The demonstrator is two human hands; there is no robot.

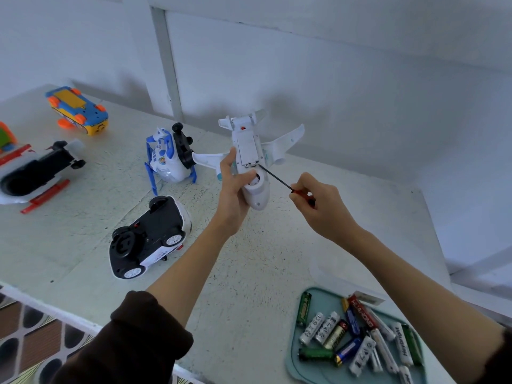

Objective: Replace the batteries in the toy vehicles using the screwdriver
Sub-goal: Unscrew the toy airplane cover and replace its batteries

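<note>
We grip the white toy airplane (250,162) belly-up above the table (249,259) in our left hand (232,187), while our right hand (315,203) pinches the screwdriver (279,180), its tip at the battery cover (247,151). We should seat the tip squarely, press along the shaft and brace the plane.

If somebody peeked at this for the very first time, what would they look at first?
Probably the white toy airplane, held belly-up in the air by the left hand, while the right hand points a screwdriver at its underside. Next, the teal tray piled with batteries at the table's near right corner. Other toy vehicles lie flipped over on the left, like the black-bottomed car.
</note>
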